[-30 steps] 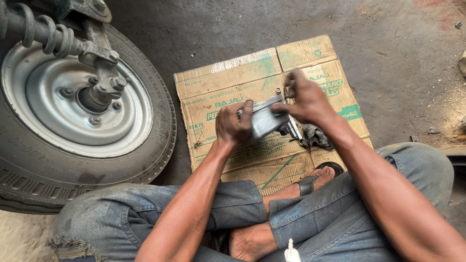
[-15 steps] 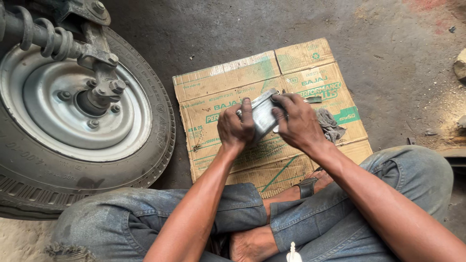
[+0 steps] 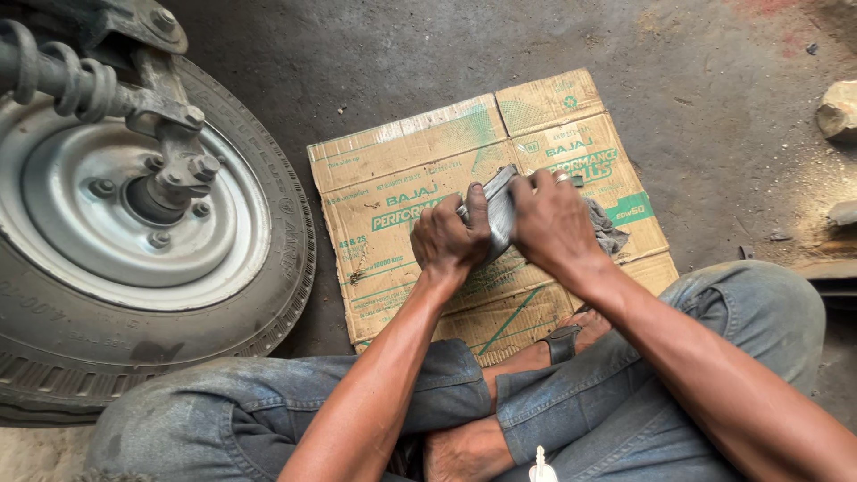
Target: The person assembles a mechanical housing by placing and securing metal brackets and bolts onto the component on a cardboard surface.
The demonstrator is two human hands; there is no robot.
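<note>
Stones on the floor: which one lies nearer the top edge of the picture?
The larger pale stone at the upper right; the flatter stone lies lower along the right edge, closer to the person's knee.

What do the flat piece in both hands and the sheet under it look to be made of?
The flat piece, held by the left hand and right hand, looks like bare metal: dull grey with a soft sheen, thin straight edges. The sheet on the floor is corrugated cardboard: brown, creased, flattened box flaps with green print.
</note>
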